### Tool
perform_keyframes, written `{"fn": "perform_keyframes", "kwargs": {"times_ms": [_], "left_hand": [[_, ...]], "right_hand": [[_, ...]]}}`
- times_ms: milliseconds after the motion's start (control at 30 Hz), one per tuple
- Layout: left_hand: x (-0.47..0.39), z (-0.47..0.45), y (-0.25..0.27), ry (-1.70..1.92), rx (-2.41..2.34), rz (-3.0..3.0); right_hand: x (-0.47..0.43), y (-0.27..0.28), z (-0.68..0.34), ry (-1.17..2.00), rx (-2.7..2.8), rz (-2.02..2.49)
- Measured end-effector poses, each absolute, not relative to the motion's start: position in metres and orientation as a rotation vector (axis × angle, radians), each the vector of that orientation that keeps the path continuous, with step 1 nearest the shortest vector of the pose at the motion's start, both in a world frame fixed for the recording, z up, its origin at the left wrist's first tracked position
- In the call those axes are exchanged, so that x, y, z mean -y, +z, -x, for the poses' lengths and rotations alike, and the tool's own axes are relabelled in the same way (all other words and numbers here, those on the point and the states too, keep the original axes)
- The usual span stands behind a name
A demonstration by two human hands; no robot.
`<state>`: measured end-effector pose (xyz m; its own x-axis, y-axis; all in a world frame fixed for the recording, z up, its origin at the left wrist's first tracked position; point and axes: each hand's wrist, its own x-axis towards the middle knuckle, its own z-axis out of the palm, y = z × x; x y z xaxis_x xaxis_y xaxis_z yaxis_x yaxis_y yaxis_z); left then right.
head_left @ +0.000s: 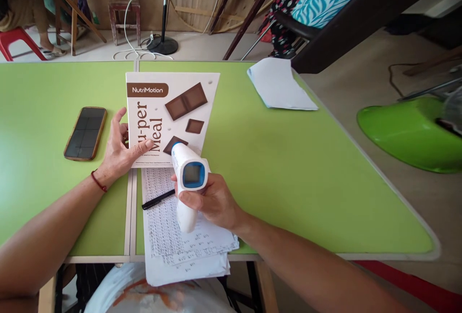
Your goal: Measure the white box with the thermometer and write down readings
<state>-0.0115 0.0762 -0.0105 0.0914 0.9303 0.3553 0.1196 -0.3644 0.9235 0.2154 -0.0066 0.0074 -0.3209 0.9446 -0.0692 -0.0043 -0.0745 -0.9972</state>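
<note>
My left hand (124,145) grips the left edge of a white NutriMotion meal box (148,132), its thumb lying across the printed front. Pictures of chocolate pieces cover the right half of that face. In my right hand (216,202) is a white and blue infrared thermometer (186,209), held by its handle. Its small grey screen faces me, and its front end is in front of the box's lower right part; whether they touch I cannot tell. Beneath lie handwritten sheets (162,236) and a black pen (158,199), partly hidden behind the thermometer.
A phone in a brown case (85,133) lies left of my left hand on the green table (281,183). Some white papers (279,84) rest near the far right edge. Beyond stand a black stand base (162,45), a wooden chair (124,12) and a green plastic seat (407,132).
</note>
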Motion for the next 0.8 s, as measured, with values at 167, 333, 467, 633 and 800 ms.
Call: {"fn": "perform_keyframes", "kwargs": {"times_ms": [167, 333, 467, 633, 800], "left_hand": [[-0.076, 0.01, -0.01, 1.412, -1.039, -1.634], [-0.083, 0.009, -0.006, 1.551, -0.926, -1.622], [-0.089, 0.011, -0.005, 1.591, -0.906, -1.609], [-0.091, 0.014, -0.008, 1.524, -0.886, -1.651], [-0.093, 0.016, -0.011, 1.462, -0.859, -1.645]], "right_hand": [[0.003, 0.013, -0.231, 1.35, 1.421, 1.07], [-0.018, 0.037, -0.273, 1.028, 1.647, 1.182], [-0.043, 0.033, -0.295, 0.81, 1.867, 1.452], [-0.064, -0.004, -0.304, 0.536, 2.097, 1.595], [-0.071, -0.022, -0.308, 0.425, 2.134, 1.588]]}}
